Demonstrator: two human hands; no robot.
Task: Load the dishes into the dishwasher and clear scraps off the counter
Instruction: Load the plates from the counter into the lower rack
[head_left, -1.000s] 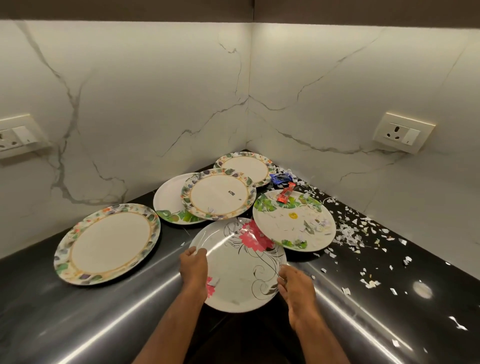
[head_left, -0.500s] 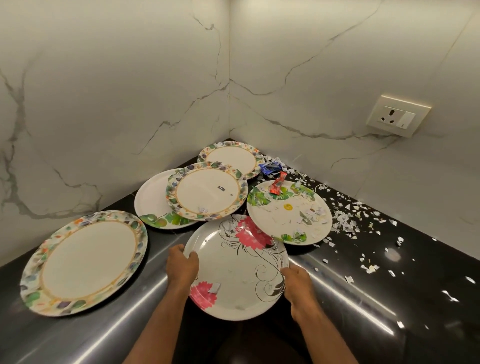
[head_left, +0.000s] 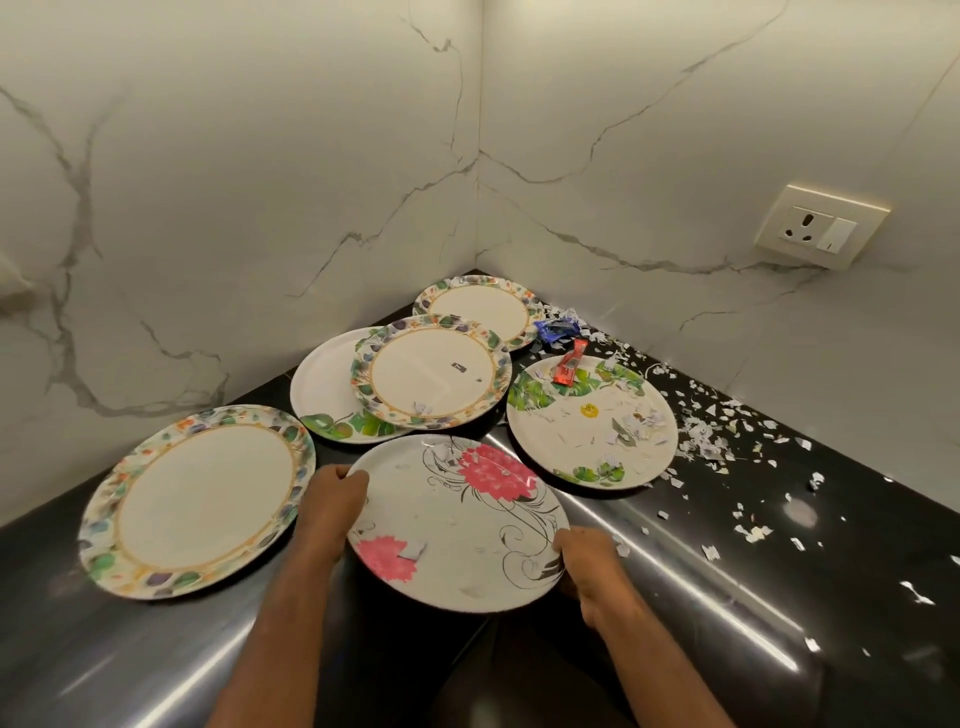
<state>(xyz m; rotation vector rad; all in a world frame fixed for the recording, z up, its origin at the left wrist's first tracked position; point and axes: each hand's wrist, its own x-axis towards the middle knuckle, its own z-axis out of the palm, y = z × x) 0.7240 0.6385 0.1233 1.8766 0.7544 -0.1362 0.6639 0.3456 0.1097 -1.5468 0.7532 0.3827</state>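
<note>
Both hands grasp the pink-flowered plate (head_left: 457, 519) at the counter's near edge: the left hand (head_left: 332, 499) curls round its left rim, the right hand (head_left: 587, 561) round its right rim. Behind it on the black counter (head_left: 779, 597) lie five more plates, and torn paper scraps (head_left: 706, 441) scatter to the right, some on the leaf-patterned plate (head_left: 592, 426).

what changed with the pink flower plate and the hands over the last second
The white round plate with pink flowers has been drawn toward the counter's near edge, now overhanging it. The left hand keeps its grip on the left rim; the right hand went from touching the right rim to gripping it. The other five plates and the paper scraps stayed put.
</note>
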